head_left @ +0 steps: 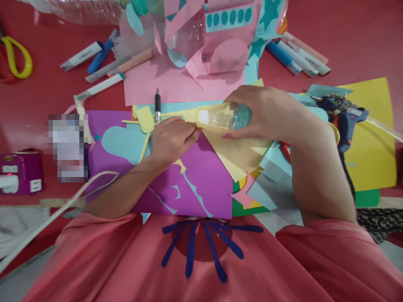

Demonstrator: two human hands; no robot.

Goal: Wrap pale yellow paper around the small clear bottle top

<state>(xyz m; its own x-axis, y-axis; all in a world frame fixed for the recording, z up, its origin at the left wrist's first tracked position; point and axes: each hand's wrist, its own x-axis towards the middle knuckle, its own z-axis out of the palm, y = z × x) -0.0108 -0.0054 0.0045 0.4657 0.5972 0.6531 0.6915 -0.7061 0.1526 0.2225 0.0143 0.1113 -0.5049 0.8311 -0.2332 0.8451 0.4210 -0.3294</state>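
We see a clear, bottle-like container (pixel 220 116), held on its side across the middle of the view. Its rounded teal end points right—partly covered—and a bright whitish patch sits by its left end. We see yellow through its wall; whether it touches the pale yellow sheet (pixel 239 156) beneath, we cannot tell.

Scissors with a yellow loop handle (pixel 10 56) lie at the upper left edge. Capped markers (pixel 82 55) are spread right of them, and more markers (pixel 297 58) fan out upper right. At lower left sits a purple socket box (pixel 29 170) (its small light glows red); patterned cloth (pixel 378 224) shows at lower right.
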